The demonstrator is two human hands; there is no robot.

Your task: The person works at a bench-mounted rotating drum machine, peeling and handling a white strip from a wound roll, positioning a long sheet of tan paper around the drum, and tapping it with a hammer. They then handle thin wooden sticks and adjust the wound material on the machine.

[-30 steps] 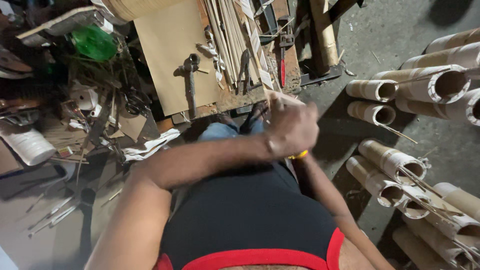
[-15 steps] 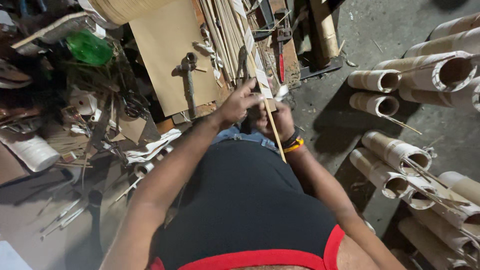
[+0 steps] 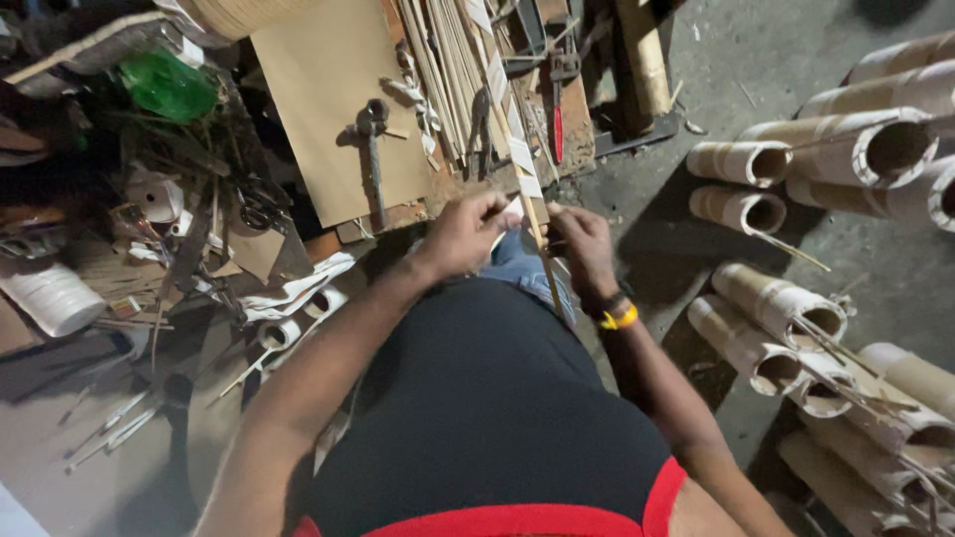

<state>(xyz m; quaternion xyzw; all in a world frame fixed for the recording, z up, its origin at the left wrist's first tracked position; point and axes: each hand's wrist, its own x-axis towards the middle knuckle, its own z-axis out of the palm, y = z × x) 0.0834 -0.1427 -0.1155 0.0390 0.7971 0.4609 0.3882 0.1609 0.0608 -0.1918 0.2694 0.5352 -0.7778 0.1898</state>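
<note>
1. Left hand (image 3: 466, 234) and right hand (image 3: 580, 244) both pinch a thin bamboo strip (image 3: 537, 234) above the lap.
2. Hollow bamboo tubes (image 3: 741, 162) lie right of the strip; some hold thin sticks.

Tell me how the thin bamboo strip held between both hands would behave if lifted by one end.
The bamboo strip is long and very slim, so it would probably flex and droop rather than stay rigid. It looks light for its length. Held by the left hand and right hand, its narrow edges may splinter if bent hard.
</note>
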